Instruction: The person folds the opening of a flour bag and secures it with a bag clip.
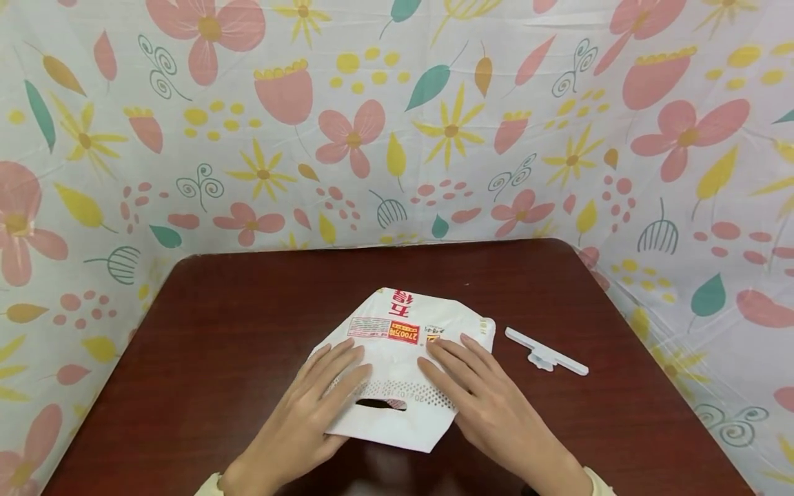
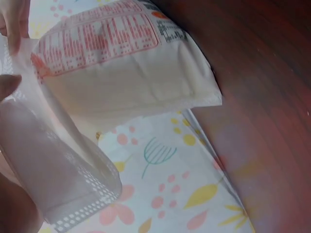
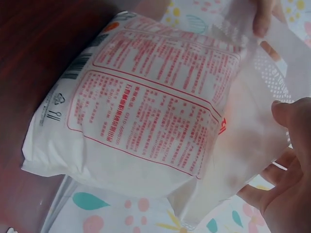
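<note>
A white flour bag (image 1: pixel 397 365) with red print sits near the middle of the table, its handle hole edge towards me. My left hand (image 1: pixel 316 406) holds its left side, fingers laid over the top and thumb beneath. On the right side my right hand (image 1: pixel 490 399) grips it the same way. The right wrist view shows the bag's full, bulging body (image 3: pixel 136 111) covered in red text, and its thin perforated upper part between my thumb (image 3: pixel 286 114) and fingers. In the left wrist view, the loose upper part (image 2: pixel 63 165) hangs slack beside the filled body.
A white bag clip (image 1: pixel 546 353) lies on the table just right of the bag. The dark red-brown table (image 1: pixel 205 331) reaches back to a flower-printed cloth (image 1: pixel 384 138) that hangs behind it and along both sides.
</note>
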A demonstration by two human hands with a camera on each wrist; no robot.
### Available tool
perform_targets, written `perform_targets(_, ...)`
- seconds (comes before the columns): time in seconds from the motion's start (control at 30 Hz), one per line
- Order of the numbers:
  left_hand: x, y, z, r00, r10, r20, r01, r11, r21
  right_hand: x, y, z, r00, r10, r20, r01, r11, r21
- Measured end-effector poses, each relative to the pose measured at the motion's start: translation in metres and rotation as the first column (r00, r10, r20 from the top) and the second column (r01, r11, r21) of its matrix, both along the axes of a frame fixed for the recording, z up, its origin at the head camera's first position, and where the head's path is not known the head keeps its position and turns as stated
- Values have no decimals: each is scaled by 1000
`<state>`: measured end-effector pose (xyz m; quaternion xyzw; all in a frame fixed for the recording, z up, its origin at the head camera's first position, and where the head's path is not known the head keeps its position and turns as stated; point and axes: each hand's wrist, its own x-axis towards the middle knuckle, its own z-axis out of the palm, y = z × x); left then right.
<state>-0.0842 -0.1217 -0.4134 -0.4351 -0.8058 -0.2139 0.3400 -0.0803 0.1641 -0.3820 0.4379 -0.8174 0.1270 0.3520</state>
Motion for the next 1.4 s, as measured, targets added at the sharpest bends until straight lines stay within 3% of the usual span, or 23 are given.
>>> perform_targets(0.37,-2,-10,9,999,-5,-42,8,997,80,-7,-2,10,997,61,-53,-65,995,-80)
perform_targets(0.63,-2,-21,25,999,15,-46,-10,994,105,-11,-6,14,993,81,-87,-93,985,-143)
perform_targets(0.97,-6,-32,41,995,17,-95,-5,992,123,-19,-4,27,995,96,-18,-98,974,-203)
perform_targets(1.1,-8,-36,48,996,24,-82,-12,989,145,-22,-2,31,996,91,-2,-89,967,-239)
perform_targets(1.23,-10,-39,54,998,34,-47,-24,981,193,-26,-1,35,995,95,25,-84,959,-272)
perform_targets(1.4,-14,-41,59,999,-24,-31,32,956,291,-30,0,38,995,83,56,-63,953,-297)
